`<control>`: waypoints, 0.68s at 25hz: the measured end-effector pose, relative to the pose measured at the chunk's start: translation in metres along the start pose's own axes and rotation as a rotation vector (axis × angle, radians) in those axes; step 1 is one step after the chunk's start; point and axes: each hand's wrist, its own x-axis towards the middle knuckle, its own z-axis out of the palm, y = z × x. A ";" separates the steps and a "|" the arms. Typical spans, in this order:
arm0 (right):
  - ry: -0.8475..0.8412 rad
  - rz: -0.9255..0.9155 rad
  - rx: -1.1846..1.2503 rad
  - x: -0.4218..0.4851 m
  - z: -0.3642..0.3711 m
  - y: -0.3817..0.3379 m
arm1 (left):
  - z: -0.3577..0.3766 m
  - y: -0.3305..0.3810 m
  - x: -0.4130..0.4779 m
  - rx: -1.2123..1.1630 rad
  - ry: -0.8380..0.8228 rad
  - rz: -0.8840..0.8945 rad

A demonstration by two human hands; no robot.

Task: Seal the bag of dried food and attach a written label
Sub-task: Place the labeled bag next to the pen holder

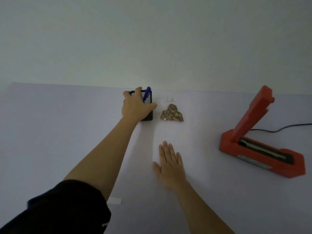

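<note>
Standing toward the right of the frame on the pale table [50,132] is a red heat sealer [263,149], its arm raised at a steep angle and the dark sealing bar in its base laid bare. A black cable [287,128] runs from behind it to the right edge. Near the centre, close to the far edge of the table, lies the bag of dried food [171,113], flat, with brown and yellow pieces showing through it. A small white tag [170,99] sits just above the food; its print is too small to read, and whether it is on the bag or on the table cannot be told. Just left of the bag, apart from it, stands a black mesh pen holder [148,100] with a blue pen [147,93] upright inside. Nothing lies between the bag and the sealer. A white strip [116,200] shows at lower left, partly hidden by the forearm.

The left hand [136,105] reaches far forward, arm straight out of a black sleeve [59,208]. Its grip holds the pen holder, with the fingers over the rim and the thumb on the side nearest the bag. The right hand [170,162] lies palm down in the lower centre, fingers straight and close together, its grip slack and holding nothing, well short of the bag.

Count: one sealer, one bag, one holder, one pen, two white slips.
</note>
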 end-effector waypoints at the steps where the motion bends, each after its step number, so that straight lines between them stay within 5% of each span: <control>1: 0.003 -0.002 0.002 0.002 0.002 0.001 | 0.008 0.007 0.016 0.041 -0.003 0.014; 11: 0.130 -0.021 0.044 0.007 0.014 0.008 | 0.031 0.034 0.080 0.069 0.095 0.068; 17: -0.003 0.021 0.011 0.006 -0.003 0.004 | 0.012 -0.002 -0.017 -0.085 0.155 0.176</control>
